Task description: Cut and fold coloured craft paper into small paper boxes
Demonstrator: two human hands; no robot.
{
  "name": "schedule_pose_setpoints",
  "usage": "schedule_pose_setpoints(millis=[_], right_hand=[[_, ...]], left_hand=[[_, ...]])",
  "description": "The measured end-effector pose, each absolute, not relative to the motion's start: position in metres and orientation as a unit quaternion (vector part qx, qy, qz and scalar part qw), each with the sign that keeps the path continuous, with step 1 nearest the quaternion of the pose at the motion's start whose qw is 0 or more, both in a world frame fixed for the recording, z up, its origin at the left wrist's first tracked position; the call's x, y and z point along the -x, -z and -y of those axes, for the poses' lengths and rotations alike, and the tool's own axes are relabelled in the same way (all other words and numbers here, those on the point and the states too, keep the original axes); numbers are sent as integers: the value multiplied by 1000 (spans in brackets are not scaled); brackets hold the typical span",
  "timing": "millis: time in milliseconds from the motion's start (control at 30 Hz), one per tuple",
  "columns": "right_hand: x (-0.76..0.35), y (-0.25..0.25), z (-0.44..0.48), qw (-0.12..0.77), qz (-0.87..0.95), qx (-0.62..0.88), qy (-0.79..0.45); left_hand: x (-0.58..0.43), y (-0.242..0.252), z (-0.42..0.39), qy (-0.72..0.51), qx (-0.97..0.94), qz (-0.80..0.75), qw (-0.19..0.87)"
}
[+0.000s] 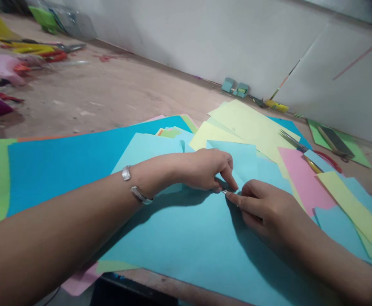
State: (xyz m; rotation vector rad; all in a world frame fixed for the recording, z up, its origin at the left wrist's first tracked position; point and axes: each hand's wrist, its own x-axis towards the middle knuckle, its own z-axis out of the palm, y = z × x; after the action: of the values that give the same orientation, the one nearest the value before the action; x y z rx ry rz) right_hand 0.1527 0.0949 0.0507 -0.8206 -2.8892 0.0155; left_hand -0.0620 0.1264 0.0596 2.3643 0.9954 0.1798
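Note:
My left hand, with a silver cuff bracelet on its wrist, is bent over a large light blue paper sheet. Its thumb and fingers are drawn together in a pinch. My right hand meets it from the right, fingers curled and closed. A tiny pale, shiny sliver shows between the two sets of fingertips; what it is, I cannot make out. Just beyond the hands lies a creased light blue paper piece.
Pale yellow sheets, a pink sheet and scissors lie to the right. A darker blue sheet spreads leftward. Yellow-handled tools and a pink glue gun sit far left. A white wall stands behind.

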Motion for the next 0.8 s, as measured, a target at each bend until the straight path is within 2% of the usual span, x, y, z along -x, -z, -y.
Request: schedule_pose_setpoints(millis=[100, 567, 733, 800], right_hand=[[-152, -57, -97, 50, 964, 259, -21], [-171, -84, -98, 126, 957, 258, -45], [-192, -105, -122, 186, 927, 324, 34], [-203, -102, -140, 163, 905, 385, 77]], left_hand=[[61, -61, -126, -57, -881, -377, 279], [63, -67, -126, -19, -888, -365, 278], [65, -62, -127, -32, -887, -364, 284], [66, -62, -127, -43, -883, -364, 292]])
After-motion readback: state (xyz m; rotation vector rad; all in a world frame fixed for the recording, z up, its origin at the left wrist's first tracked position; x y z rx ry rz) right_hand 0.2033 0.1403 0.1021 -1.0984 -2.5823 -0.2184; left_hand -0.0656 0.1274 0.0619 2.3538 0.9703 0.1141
